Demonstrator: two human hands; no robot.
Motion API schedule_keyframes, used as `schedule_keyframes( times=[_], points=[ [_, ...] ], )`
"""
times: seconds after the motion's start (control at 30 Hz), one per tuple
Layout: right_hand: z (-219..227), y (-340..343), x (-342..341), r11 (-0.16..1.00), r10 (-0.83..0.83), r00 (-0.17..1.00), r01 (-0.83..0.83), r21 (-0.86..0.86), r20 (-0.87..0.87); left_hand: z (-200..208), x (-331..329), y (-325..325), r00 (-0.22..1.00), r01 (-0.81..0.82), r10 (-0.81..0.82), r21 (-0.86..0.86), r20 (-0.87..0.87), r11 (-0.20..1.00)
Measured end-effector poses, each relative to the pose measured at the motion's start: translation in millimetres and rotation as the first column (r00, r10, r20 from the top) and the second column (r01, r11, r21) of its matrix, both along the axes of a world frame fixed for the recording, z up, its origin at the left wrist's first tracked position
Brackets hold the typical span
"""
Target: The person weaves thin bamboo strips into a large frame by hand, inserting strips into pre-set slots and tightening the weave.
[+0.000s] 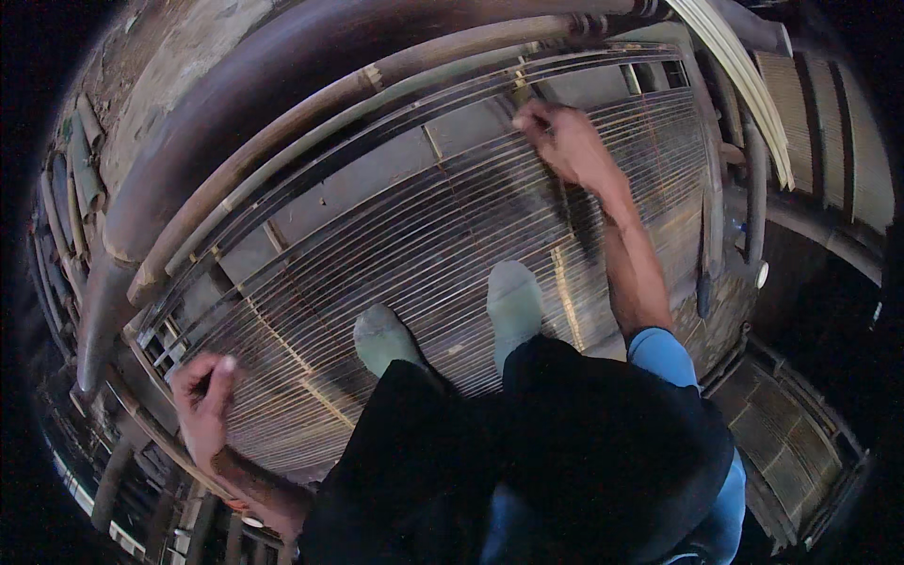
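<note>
Spread out in front of me is a slatted panel of thin, close-set strips [405,235], crossed by several pale ties. At its left end is my left hand [202,405], fingers curled in and thumb raised. My right hand [570,151] reaches over the far part of the panel, its fingers pinched together and slightly smeared by motion. Whatever either hand may grip is too thin or hidden to make out. Both my feet, in pale green socks [515,301], rest on the strips between the hands.
Thick bamboo poles [367,80] curve along the panel's far side. A bundle of pale strips [744,75] hangs at the upper right. Cut bamboo lengths [85,169] lie at the far left. To the lower right stands a low bamboo-framed platform [782,438].
</note>
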State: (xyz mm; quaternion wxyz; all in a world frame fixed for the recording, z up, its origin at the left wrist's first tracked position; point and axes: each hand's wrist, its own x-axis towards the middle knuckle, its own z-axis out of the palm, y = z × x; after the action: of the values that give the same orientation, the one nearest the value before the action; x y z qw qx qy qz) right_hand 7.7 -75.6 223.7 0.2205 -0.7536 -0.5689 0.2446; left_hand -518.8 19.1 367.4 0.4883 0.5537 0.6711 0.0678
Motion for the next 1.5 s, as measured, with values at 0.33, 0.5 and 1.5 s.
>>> schedule_keyframes(
  times=[0.33, 0.5, 1.5],
  points=[
    [134, -62, 21, 0.982, 0.068, 0.773, 0.06, 0.179, -0.631, -60, 98, 10, 0.84, 0.526, -0.438, 0.28, -0.319, 0.803],
    [127, -46, -2, 0.991, -0.107, 0.747, 0.135, -0.007, -0.656, -148, 215, 32, 0.727, 0.686, -0.633, 0.285, -0.265, 0.669],
    [46, -18, -30, 0.993, -0.026, 0.909, -0.022, -0.112, -0.416, -136, 190, -51, 0.941, 0.029, -0.096, 0.204, 0.325, 0.978]
  ],
)
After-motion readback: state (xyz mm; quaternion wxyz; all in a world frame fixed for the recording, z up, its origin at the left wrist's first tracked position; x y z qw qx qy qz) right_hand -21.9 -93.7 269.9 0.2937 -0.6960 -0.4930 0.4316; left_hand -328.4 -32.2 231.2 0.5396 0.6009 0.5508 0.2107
